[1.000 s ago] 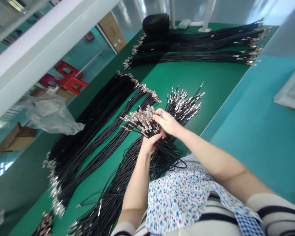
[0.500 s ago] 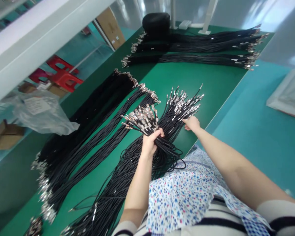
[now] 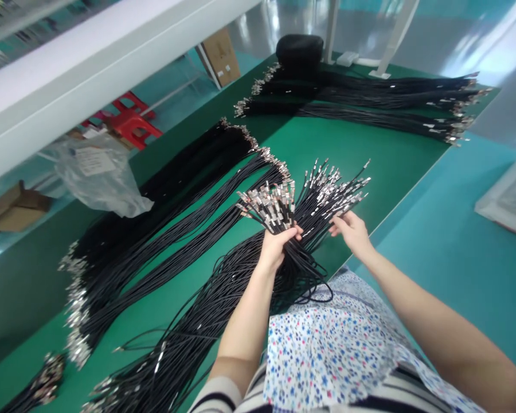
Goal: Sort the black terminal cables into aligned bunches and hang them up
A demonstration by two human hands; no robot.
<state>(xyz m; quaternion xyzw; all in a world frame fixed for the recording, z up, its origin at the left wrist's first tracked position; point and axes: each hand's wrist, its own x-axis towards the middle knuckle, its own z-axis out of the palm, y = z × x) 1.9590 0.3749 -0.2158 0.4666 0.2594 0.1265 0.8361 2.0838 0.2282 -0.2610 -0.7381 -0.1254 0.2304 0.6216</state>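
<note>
Cable rows (image 3: 176,186) lie left of the held cables (image 3: 275,211).
</note>
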